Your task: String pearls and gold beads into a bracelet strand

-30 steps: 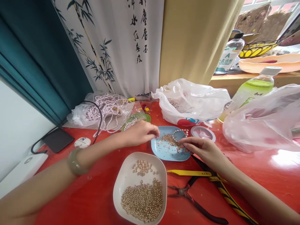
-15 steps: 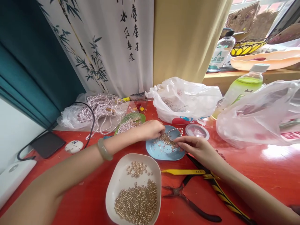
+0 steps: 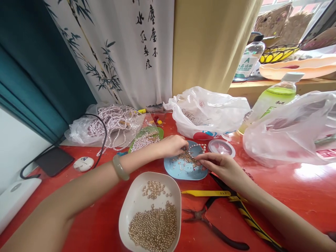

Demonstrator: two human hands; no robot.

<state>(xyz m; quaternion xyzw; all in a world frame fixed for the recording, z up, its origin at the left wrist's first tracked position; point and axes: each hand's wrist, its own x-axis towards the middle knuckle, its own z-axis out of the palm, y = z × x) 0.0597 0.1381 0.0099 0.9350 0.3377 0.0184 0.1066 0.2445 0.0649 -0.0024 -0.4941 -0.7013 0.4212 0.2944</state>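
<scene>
Over the back left of a blue plate (image 3: 172,171), my left hand (image 3: 175,145) has its fingers curled down and closed; their tips are hidden, so what they hold does not show. My right hand (image 3: 216,163) reaches across the plate's right edge, thumb and forefinger pinched near the small metal pins (image 3: 187,158). Anything in that pinch is too small to name. A curved string of pearly beads (image 3: 203,148) lies at the plate's back right. In front stands a white tray (image 3: 123,217) of gold-coloured beads (image 3: 154,227).
Yellow tweezers (image 3: 207,193) and open pliers (image 3: 215,231) lie right of the tray, beside a black-and-yellow handled tool (image 3: 249,218). A round clear lid (image 3: 222,148), plastic bags (image 3: 207,112) and a bottle (image 3: 275,94) stand behind. Bead strands (image 3: 112,120) and a green dish (image 3: 160,132) are left.
My left hand has moved slightly right and lower over the blue plate, fingers still curled. My right hand keeps its pinch in nearly the same spot. The whole view has shifted a little.
</scene>
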